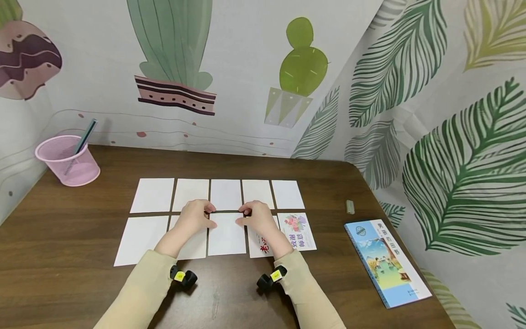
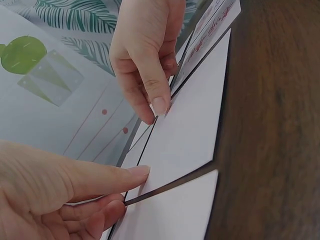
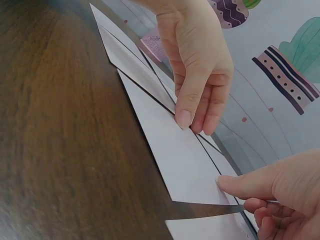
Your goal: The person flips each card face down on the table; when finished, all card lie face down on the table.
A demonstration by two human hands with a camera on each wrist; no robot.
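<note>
White cards lie in two rows on the brown table. At the middle of the front row, a blank white card has a hand at each of its far corners. My left hand pinches the left corner, its thumb on top and fingertips at the edge. The right corner is held likewise by my right hand. Under the right forearm, a card with red writing is partly hidden. Beside it, a card with printed flowers lies face up at the front row's right end.
A pink mesh pen cup holding a pen stands at the back left. On the right lie a small eraser and a blue-and-white book. A patterned wall covering rises behind the table.
</note>
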